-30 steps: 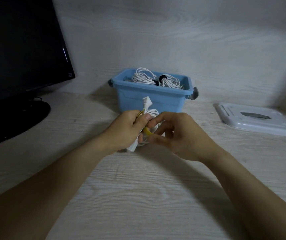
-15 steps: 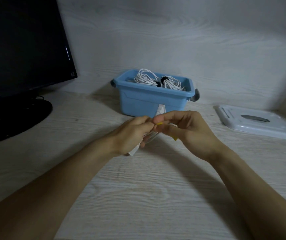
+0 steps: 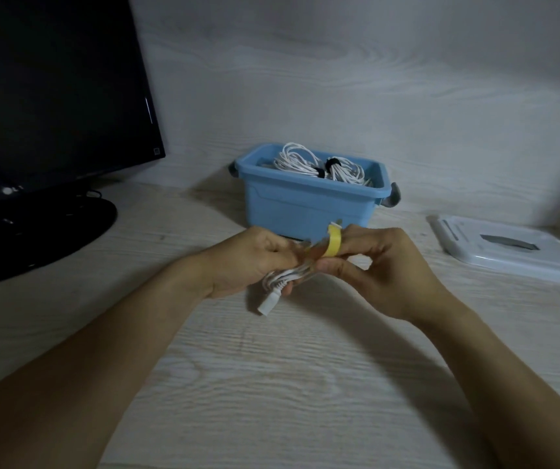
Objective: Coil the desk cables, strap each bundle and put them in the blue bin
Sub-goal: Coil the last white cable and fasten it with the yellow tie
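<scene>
My left hand [image 3: 254, 258] has its grip curled tight round a white cord bundle [image 3: 285, 277]. The loops poke out under my fingers, and one white plug [image 3: 266, 305] hangs down from my hand, just above the counter [image 3: 288, 384].

My right hand [image 3: 383, 265] is right beside the left one. Its thumb and fingers are curled in and pinch the other end of the same bundle. A yellow strap [image 3: 333, 243] goes round the cord there, and its loop stands up next to my pointer finger. I cannot tell if the strap is stuck shut all the way.

Both hands are up off the counter, just in front of the blue bin [image 3: 312, 204]. The bin sits near the wall [image 3: 339, 79]. Its top is open. Two white cord bundles [image 3: 319, 164] with black straps [image 3: 331, 162] lie inside it. A grey handle [image 3: 393, 199] sticks out on the bin's right end, and another on the left end.

On the far left is a black screen [image 3: 51, 89] on a round black stand [image 3: 34, 231], well apart from my hands. On the far right a flat white lid [image 3: 508, 248] lies on the counter. There is open counter between the lid and the bin, and lots of open counter close to me, under my arms.
</scene>
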A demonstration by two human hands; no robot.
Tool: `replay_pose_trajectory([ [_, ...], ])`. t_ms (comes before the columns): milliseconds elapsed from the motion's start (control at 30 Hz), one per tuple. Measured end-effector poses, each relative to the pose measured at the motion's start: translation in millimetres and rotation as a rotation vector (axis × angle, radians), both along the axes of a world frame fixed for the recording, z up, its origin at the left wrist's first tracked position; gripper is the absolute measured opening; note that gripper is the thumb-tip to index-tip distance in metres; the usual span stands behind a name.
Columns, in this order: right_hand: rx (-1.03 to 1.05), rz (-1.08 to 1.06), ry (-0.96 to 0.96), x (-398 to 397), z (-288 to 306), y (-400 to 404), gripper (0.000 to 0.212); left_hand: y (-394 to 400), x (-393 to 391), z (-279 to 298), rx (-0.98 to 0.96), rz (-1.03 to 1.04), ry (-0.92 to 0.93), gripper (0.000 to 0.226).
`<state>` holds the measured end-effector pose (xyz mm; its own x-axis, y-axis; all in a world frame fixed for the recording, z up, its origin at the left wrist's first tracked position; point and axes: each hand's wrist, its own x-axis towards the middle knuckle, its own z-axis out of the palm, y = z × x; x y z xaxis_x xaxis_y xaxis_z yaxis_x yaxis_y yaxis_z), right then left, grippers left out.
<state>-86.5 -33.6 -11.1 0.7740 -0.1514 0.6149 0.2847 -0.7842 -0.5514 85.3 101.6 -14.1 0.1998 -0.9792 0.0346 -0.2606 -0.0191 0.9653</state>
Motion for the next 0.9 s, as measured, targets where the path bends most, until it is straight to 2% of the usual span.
replay_pose_trajectory([
  [100, -0.259, -0.05, -0.04, 0.3, 3.6, -0.3, 0.018, 1.1, -1.8, 2.4, -0.008, 0.024, -0.157, 0.038],
  [300, -0.46, -0.052, -0.054, 1.1, 5.5, 7.2, 0.016, -3.0, -7.3, -2.1, -0.109, 0.089, -0.261, 0.014],
  [367, -0.449, -0.098, -0.135, 0.8, 3.6, 6.7, 0.011, -4.2, -10.0, -3.0, -0.104, 0.071, -0.277, 0.01],
  [433, -0.38, -0.155, -0.187, 1.7, -0.5, 5.4, 0.008, -4.0, -13.0, -3.1, -0.106, 0.051, -0.306, 0.025],
  [500, -0.274, -0.181, -0.184, 4.5, -6.3, 2.8, 0.011, -3.6, -13.8, -3.6, -0.106, 0.029, -0.381, 0.034],
  [700, 0.011, -0.184, -0.134, 12.4, -18.0, 3.2, 0.007, 1.0, -16.4, -4.1, -0.12, -0.007, -0.499, 0.032],
  [900, -0.044, -0.227, -0.138, 15.4, -21.2, 4.5, 0.011, 0.1, -14.6, -6.6, -0.137, -0.035, -0.497, 0.028],
])
